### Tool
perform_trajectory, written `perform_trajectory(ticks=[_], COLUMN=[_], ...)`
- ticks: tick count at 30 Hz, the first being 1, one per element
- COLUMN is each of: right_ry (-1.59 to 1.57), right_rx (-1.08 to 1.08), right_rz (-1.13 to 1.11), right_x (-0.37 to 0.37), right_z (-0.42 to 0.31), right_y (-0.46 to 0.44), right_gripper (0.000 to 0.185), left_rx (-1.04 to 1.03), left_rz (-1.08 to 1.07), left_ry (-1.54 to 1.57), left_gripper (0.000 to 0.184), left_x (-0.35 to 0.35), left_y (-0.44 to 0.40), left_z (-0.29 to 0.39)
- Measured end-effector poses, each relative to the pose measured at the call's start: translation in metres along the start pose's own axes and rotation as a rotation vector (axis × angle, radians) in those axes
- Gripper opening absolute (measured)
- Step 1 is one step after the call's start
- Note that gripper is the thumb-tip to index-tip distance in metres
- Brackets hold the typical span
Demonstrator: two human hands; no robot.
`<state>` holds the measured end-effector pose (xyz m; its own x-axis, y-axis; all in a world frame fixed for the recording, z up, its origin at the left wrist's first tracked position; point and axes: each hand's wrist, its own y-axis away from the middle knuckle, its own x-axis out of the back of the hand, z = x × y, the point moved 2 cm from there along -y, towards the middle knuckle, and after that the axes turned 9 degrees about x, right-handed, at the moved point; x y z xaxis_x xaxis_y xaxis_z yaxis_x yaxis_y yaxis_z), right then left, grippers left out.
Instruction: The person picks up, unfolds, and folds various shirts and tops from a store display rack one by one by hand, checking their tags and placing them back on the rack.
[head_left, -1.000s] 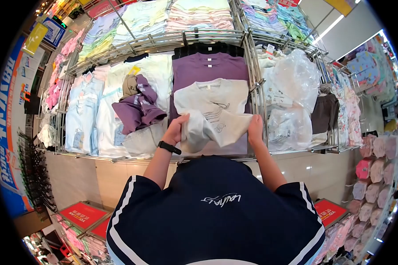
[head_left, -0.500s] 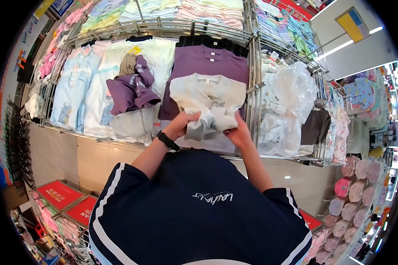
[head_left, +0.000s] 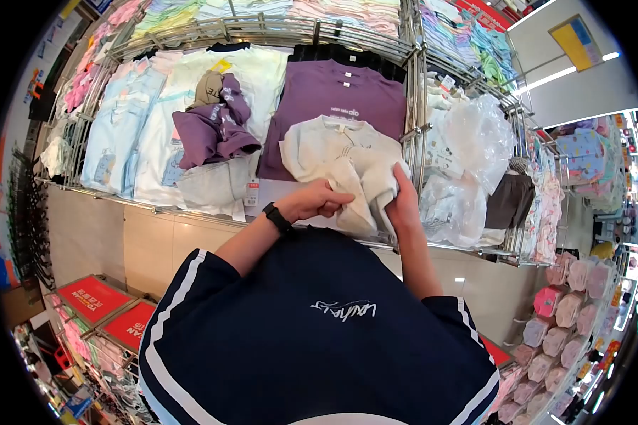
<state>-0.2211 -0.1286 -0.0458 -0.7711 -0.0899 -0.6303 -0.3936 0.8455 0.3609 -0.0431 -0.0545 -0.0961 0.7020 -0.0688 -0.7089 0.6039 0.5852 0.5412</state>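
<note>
A cream sweatshirt (head_left: 337, 145) lies partly bunched over folded purple sweatshirts (head_left: 326, 99) on the metal display rack, its collar pointing away from me. Between finger and thumb, my left hand (head_left: 315, 198) pinches a fold near its lower part. My right hand (head_left: 404, 202) grips the same garment at its right edge, thumb on top and the other fingers largely hidden. To the left, a crumpled purple garment (head_left: 213, 134) with white lettering rests on pale grey clothing (head_left: 216, 188) that has a price tag (head_left: 251, 193) beside it.
Light blue shirts (head_left: 117, 134) and white shirts (head_left: 255, 78) lie at the left. Clear plastic-wrapped clothes (head_left: 461, 170) sit right of the rack's metal bars (head_left: 412, 106). Behind me at lower left stand red-topped stands (head_left: 96, 299). Tiled floor (head_left: 149, 241) runs below the rack.
The cream sweatshirt's bunched lower part has been pulled right and turned. My left hand has shifted slightly right, my right hand right as well. White lettering on the purple sweatshirt now shows.
</note>
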Motion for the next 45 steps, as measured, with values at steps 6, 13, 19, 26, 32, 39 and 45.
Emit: perform_trajectory(ticks=[6, 13, 19, 26, 32, 39, 45], right_ry=[0.396, -0.092, -0.32, -0.07, -0.507, -0.448, -0.231], right_rx=[-0.069, -0.015, -0.135, 0.052, -0.254, -0.049, -0.155], right_rz=[-0.139, 0.084, -0.236, -0.329, -0.479, -0.397, -0.621], right_x=[0.033, 0.033, -0.021, -0.028, 0.002, -0.004, -0.045], right_z=[0.023, -0.025, -0.021, -0.003, 0.06, 0.032, -0.031], right_y=[0.001, -0.003, 0.017, 0.025, 0.005, -0.038, 0.014], right_gripper=[0.041, 0.04, 0.038, 0.059, 0.102, 0.04, 0.044], left_rx=[-0.366, -0.628, -0.353, -0.457, -0.522, -0.268, -0.321], left_rz=[0.173, 0.189, -0.212, 0.167, 0.214, -0.267, -0.04], left_ry=[0.247, 0.521, 0.549, 0.476, 0.083, -0.922, 0.219], left_gripper=[0.024, 0.045, 0.054, 0.041, 0.029, 0.041, 0.05], left_x=[-0.017, 0.014, -0.03, -0.032, -0.084, -0.099, -0.018], left_y=[0.028, 0.062, 0.027, 0.009, 0.018, 0.02, 0.029], left_z=[0.034, 0.061, 0.035, 0.045, 0.032, 0.025, 0.013])
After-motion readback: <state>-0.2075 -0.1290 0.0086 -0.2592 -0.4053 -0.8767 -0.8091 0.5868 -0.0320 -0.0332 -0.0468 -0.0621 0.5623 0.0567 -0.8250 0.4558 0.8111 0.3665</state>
